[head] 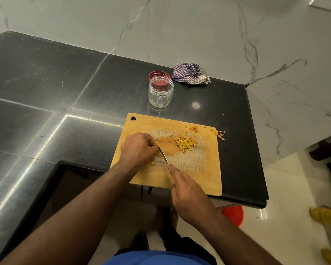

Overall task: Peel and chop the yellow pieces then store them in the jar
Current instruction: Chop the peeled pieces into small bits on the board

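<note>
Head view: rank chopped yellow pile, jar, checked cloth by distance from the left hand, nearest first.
From the left hand:
1. Chopped yellow pile, just to its right on the cutting board.
2. Jar, open, on the counter beyond the board.
3. Checked cloth, farther back, by the wall.

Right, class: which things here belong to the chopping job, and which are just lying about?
In use: cutting board, knife in the right hand, yellow pieces, left hand pinching a piece, open jar, its red lid.

Lying about: checked cloth, orange bucket on the floor.
</note>
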`<action>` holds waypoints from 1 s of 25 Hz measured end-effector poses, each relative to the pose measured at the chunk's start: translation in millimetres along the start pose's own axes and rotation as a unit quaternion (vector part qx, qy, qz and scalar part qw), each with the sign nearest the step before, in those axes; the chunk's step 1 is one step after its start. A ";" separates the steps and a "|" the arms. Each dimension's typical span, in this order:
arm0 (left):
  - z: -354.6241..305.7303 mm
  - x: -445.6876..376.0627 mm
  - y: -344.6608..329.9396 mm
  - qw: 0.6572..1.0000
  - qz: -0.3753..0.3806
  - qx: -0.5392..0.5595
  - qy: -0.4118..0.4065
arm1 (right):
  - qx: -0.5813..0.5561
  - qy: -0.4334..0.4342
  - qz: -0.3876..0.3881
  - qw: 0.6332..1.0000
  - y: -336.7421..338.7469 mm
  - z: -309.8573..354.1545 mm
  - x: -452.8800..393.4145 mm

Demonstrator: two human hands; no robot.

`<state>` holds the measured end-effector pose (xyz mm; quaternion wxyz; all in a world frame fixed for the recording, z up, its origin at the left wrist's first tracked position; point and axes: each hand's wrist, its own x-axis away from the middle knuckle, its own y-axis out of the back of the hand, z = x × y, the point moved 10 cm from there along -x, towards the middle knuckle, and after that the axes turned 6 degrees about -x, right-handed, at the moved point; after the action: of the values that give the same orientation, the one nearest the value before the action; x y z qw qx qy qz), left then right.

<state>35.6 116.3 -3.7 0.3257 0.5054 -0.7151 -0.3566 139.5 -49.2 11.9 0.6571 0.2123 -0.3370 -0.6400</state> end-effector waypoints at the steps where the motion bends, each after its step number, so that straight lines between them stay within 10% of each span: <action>1: -0.4 0.5 0.0 1.000 0.003 -0.001 0.002 | -0.006 -0.004 0.002 1.000 0.2 -3.0 6.6; 25: 25.7 14.1 29.6 0.994 0.108 0.026 0.016 | -0.037 0.001 -0.020 0.999 4.8 -0.2 -10.5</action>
<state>-4.1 114.4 8.9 0.3608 0.4392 -0.7690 -0.2927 143.5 -38.4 13.4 0.6517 0.1951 -0.3081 -0.6651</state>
